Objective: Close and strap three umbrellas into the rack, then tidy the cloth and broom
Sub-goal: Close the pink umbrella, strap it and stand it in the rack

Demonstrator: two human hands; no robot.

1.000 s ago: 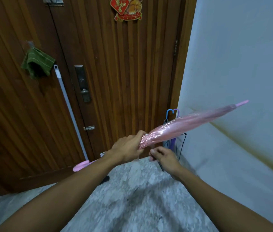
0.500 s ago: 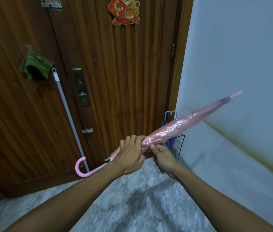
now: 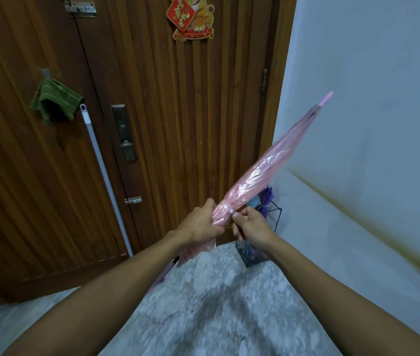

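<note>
Head view showed the left hand (image 3: 201, 223) clenched round the folded pink umbrella (image 3: 265, 170), which slanted up toward the white wall (image 3: 370, 98) — tip high, handle end low behind the forearm. The right hand (image 3: 251, 226) pinched something small at the canopy's gathered edge, likely the strap. Just behind stood the wire rack (image 3: 273, 214) holding a purple umbrella (image 3: 268, 197). On the wooden door (image 3: 178, 111) hung a green cloth (image 3: 54, 98), touching the broom handle (image 3: 103, 176) — which leaned there.
</note>
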